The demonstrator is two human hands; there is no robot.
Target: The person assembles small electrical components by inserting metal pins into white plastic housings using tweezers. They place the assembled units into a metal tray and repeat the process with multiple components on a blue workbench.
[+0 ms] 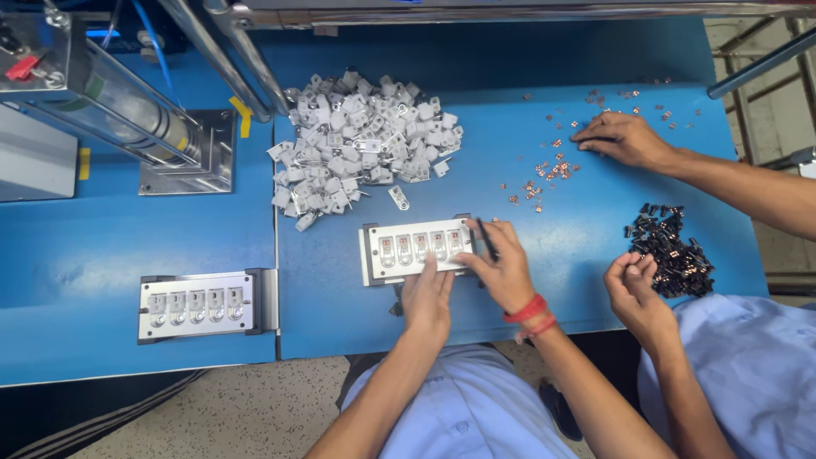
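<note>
Your right hand [503, 270], just right of the frame's centre, has its fingers curled together around a thin black tool [487, 239], pinching it so the slim shaft slants up past the knuckles; the fingertips rest on the right end of the metal fixture plate [415, 247]. Your left hand [427, 297], just below centre, lies flat with its fingers pressed together and straight, their tips touching the plate's lower edge. The plate sits in the middle of the frame on the blue table [340, 314], with a row of small pockets across it, each holding a small part. A red band [527, 310] circles your right wrist. Above the plate, in the upper middle, lies a heap of white plastic pieces [361, 144], one loose piece just beside the plate's top edge. At lower left sits a second fixture plate [197, 304], well apart from your hands. At the right, a co-worker's hand [619, 136] rests flat among scattered copper bits [552, 170], and that person's other hand [633, 285] is curled near a pile of black parts [671, 251]. A metal cylinder [119, 98] slants across the upper left.
</note>
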